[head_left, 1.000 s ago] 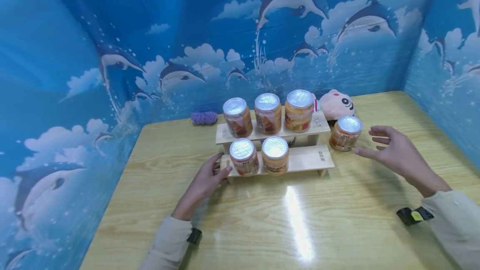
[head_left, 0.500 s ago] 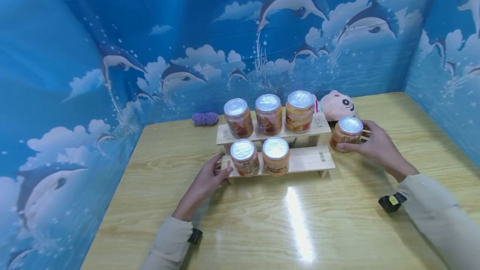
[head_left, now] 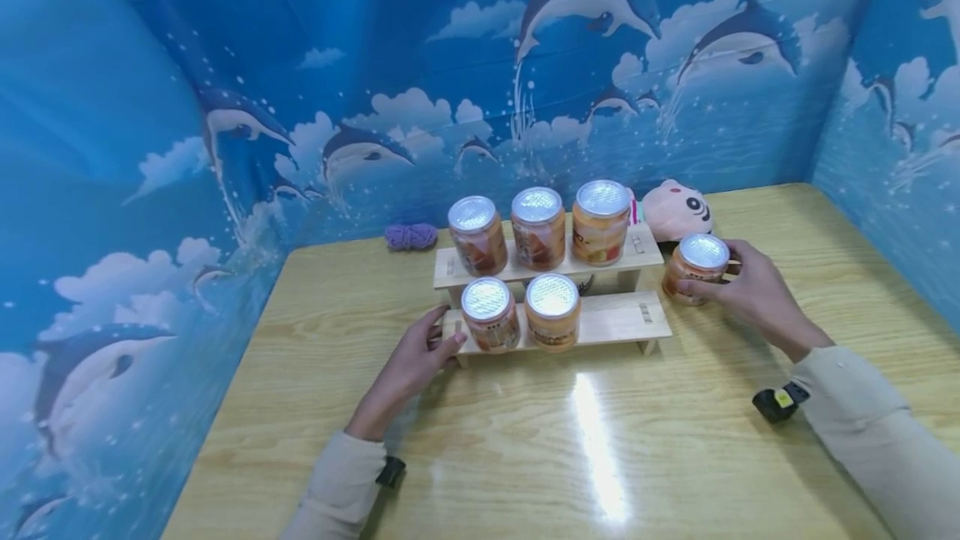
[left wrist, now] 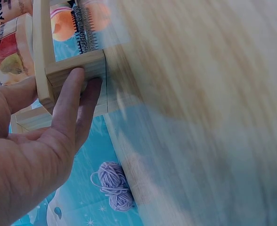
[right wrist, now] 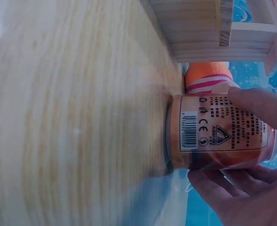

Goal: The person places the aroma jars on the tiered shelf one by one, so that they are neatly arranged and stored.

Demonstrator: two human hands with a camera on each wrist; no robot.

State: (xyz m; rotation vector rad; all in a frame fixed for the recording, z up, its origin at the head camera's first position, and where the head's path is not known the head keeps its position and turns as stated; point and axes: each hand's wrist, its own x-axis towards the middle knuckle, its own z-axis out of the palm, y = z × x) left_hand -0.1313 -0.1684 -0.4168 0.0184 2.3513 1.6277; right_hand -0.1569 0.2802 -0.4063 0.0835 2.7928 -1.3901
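A two-step wooden rack (head_left: 611,320) stands on the table, with three silver-lidded jars on its upper step and two on its lower. At the rack's left end, my left hand (head_left: 406,359) grips the lower step, the thumb (left wrist: 23,95) on its board and fingers against its side support. Just right of the rack, my right hand (head_left: 759,294) holds another orange jar (head_left: 696,269) upright, thumb on one side and fingers on the other. A barcode label (right wrist: 223,123) shows on this jar in the right wrist view. Whether its base touches the table cannot be told.
A pink plush toy (head_left: 675,212) sits behind the held jar. Purple yarn (head_left: 410,237) lies at the back left. Under the rack, the left wrist view shows a black bristly brush (left wrist: 85,28). Dolphin-printed curtains (head_left: 375,40) close off the back and sides.
My right hand has moved left to the jar and taken hold of it, thumb and fingers closing around its sides. The left hand has stayed on the rack.
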